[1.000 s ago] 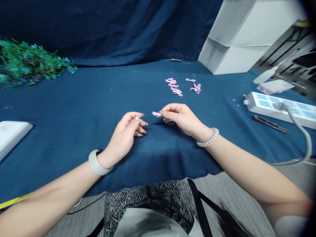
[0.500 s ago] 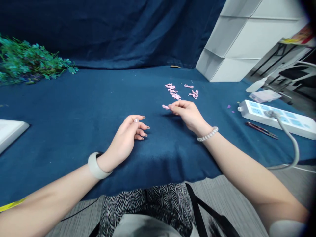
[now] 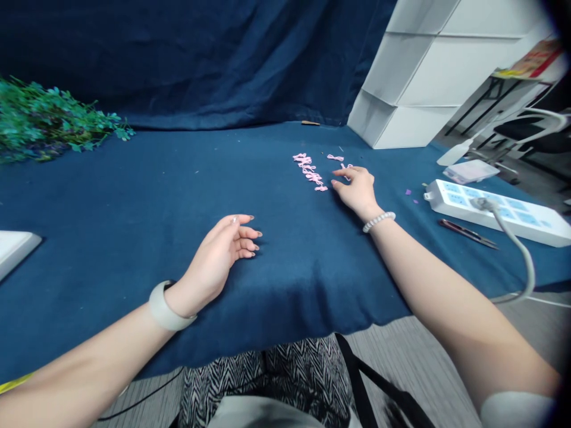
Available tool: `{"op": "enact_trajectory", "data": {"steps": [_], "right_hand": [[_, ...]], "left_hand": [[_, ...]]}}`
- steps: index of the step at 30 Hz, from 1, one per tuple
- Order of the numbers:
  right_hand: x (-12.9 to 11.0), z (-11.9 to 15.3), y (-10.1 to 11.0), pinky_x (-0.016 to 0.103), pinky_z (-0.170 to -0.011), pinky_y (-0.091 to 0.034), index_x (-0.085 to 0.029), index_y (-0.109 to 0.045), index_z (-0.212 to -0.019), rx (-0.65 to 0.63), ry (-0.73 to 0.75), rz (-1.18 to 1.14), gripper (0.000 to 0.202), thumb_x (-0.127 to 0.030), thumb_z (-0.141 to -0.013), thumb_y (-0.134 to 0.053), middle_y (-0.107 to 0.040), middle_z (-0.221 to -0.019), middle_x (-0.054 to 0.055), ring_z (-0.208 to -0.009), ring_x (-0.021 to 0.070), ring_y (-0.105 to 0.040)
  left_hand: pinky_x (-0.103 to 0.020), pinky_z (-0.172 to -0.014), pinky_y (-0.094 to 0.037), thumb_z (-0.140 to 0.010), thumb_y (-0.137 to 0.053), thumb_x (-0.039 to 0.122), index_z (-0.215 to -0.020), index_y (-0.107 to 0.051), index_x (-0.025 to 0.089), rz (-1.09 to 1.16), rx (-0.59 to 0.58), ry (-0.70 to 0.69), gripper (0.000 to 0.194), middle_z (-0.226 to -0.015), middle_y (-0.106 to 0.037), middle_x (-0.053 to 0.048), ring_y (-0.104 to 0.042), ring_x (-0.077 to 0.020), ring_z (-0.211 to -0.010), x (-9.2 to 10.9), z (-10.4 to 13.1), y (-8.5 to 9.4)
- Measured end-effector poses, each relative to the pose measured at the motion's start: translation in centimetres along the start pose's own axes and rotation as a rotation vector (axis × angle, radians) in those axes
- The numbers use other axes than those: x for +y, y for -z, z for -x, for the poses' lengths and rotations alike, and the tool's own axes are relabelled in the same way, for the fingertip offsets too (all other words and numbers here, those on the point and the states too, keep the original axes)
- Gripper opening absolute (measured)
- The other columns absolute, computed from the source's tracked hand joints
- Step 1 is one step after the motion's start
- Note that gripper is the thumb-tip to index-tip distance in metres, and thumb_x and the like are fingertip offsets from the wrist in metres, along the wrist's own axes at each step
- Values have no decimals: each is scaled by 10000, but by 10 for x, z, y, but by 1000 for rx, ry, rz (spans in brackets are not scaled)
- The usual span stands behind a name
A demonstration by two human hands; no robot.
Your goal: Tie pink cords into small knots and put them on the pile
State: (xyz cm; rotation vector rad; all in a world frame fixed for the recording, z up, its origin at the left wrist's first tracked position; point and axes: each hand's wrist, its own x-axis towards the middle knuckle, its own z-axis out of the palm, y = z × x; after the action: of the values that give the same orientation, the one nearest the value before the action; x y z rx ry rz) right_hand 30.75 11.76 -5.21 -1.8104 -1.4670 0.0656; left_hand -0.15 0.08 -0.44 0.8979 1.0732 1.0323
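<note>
Several small pink cord bundles (image 3: pixel 311 172) lie in a slanting row on the blue cloth. Another pink bundle (image 3: pixel 335 158) lies by itself to their right. My right hand (image 3: pixel 355 189) is beside the near end of the row, thumb and fingers apart with nothing between them. Its fingers partly cover one more pink cord piece (image 3: pixel 345 169). My left hand (image 3: pixel 223 246) hovers over the cloth further left, holding nothing, its fingers apart and slightly curled.
A white power strip (image 3: pixel 495 211) with a plugged grey cable sits at the right, beside dark snips (image 3: pixel 468 233). Behind are white boxes (image 3: pixel 414 89) and a clear case (image 3: pixel 471 171). Green foliage (image 3: pixel 53 119) is at the back left, a white object (image 3: pixel 15 246) at the left edge.
The pink bundle that my right hand held now lies at the near end of the row. That hand has opened and moved right, to the loose pieces. The view has shifted slightly.
</note>
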Motion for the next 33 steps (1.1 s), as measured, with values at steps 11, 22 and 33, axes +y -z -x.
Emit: {"op": "enact_trajectory", "data": {"steps": [11, 22, 33], "right_hand": [[0, 0, 7, 480, -1085, -355, -189, -761, -891, -119, 171, 1, 177, -184, -724, -699, -605, -1186, 126, -1196, 294, -515], [1, 1, -3, 539, -1055, -362, -240, -761, -906, -234, 255, 62, 215, -370, -739, -723, -564, -1262, 123, -1236, 318, -492], [-7, -2, -16, 542, -1019, -384, -233, -771, -844, -178, 296, 30, 173, -372, -757, -716, -601, -1227, 126, -1181, 337, -528]], "left_hand": [[-226, -611, -483, -948, -419, 305, -1012, -568, 145, 76, 0, 52, 228, -776, -639, -31, -590, -105, -625, 3, -2, 2], [-223, -585, -474, -943, -429, 304, -988, -576, 150, 142, 8, 104, 218, -774, -632, -28, -586, -103, -606, 9, -4, 5], [-219, -578, -486, -946, -422, 294, -982, -577, 140, 162, 3, 117, 222, -759, -617, -28, -586, -98, -590, 13, -1, 2]]}}
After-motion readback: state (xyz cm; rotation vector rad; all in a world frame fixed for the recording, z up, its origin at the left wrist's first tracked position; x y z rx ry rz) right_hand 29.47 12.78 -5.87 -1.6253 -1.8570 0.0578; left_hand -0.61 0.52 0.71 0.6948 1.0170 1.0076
